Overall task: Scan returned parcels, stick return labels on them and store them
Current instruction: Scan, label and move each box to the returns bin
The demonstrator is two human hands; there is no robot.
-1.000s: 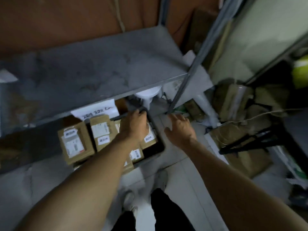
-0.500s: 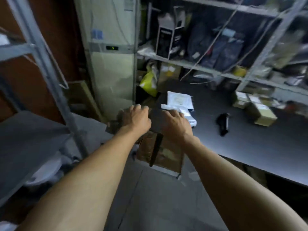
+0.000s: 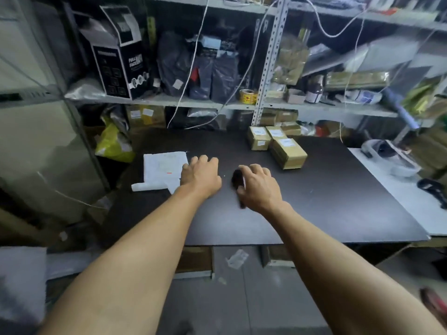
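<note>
Three brown cardboard parcels with white labels, the nearest parcel [image 3: 288, 153] in front of the other two, stand at the back of the black table [image 3: 326, 204]. White label sheets [image 3: 162, 166] lie at the table's left end. My left hand [image 3: 201, 176] hovers at their right edge, fingers loosely curled, holding nothing. My right hand [image 3: 260, 187] arches over a black handheld scanner [image 3: 237, 178] lying mid-table. The scanner's head shows by my thumb and its handle under my wrist. Whether the fingers grip it is hidden.
Metal shelving [image 3: 266, 68] behind the table is packed with dark bags, a black carton [image 3: 118, 61], a tape roll [image 3: 248, 95] and hanging cords. A yellow bag [image 3: 113, 143] sits at the table's back left. A white table [image 3: 399, 189] adjoins on the right. Boxes stand under the table.
My view swung from the low shelf of stored parcels up to the black table. Both hands came away from the parcels; the right hand moved onto the scanner, the left to the label sheets.
</note>
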